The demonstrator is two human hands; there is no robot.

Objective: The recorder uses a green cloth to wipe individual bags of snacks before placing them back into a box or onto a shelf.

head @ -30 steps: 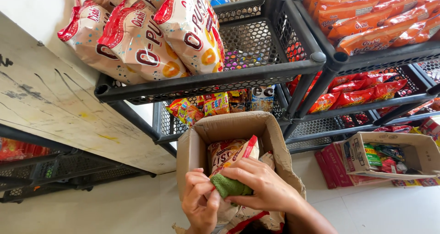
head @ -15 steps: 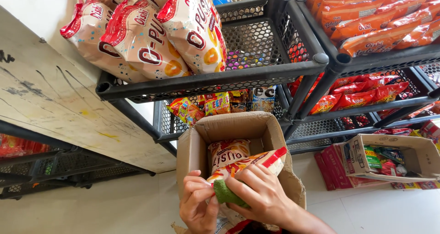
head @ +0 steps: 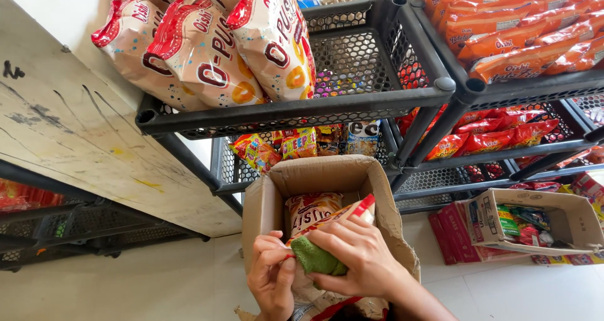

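Head view. My right hand (head: 362, 258) presses a green cloth (head: 318, 260) against a snack bag (head: 327, 223); the fingers are curled over both, so this grip is closed on the cloth, with the bag pinned beneath it. My left hand (head: 272, 280) pinches the near left edge of the same bag between thumb and fingers, just beside the cloth. The bag is tilted, its red-trimmed corner pointing up and away from my right grip, and it sits over the open top of the box (head: 264, 195).

Under and beyond my grips, a second bag (head: 309, 211) stands inside the box against the far wall. More bags lie crumpled below my wrists at the near rim.

Beyond the box, well apart from both grips, is a black mesh rack (head: 352, 101). Its top tier carries large pale bags (head: 207, 50) to the far left; the tier below holds small mixed packets (head: 296, 142). To the far right, orange bags (head: 522, 38) fill a second rack, with red bags (head: 497, 135) below. A smaller carton (head: 566, 214) sits on the floor to the right.

Progress, as a judgement: the bag in hand is being wiped and is not yet shelved. The box is far from empty, so most of the work remains.
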